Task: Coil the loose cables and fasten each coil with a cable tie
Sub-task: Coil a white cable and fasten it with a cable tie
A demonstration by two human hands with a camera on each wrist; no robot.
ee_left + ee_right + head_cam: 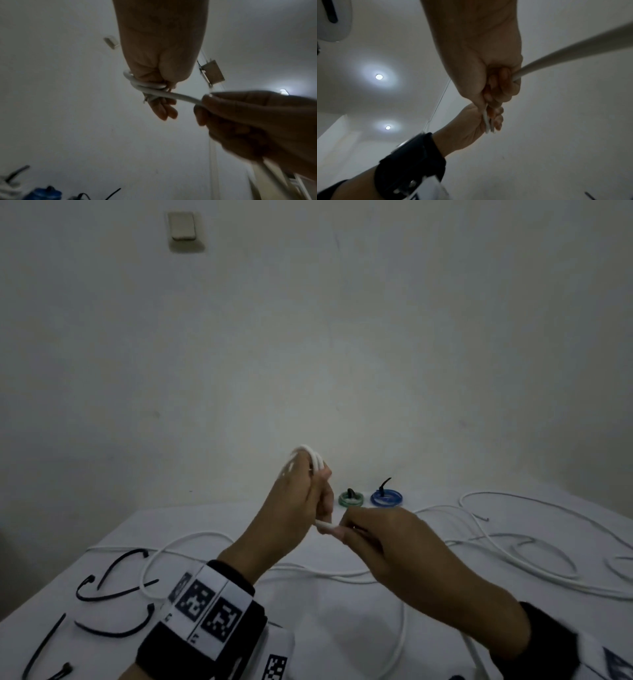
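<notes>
A white cable (317, 462) is wound in a few loops round the fingers of my raised left hand (323, 491), which holds the loops above the table. My right hand (344, 529) pinches the same cable (323, 527) just below and to the right, fingers curled round it. In the left wrist view the loops (145, 86) sit across the left hand's fingers (164, 111) and the strand (181, 97) runs to the right hand (205, 102). In the right wrist view the cable (573, 54) passes through the right hand's fist (496, 86). The rest of the cable (534, 570) trails loose over the table.
A green coil (350, 499) and a blue coil (387, 498), each with a black tie, lie at the back of the white-covered table (212, 518). Several loose black cable ties (113, 577) lie front left. A wall stands behind the table.
</notes>
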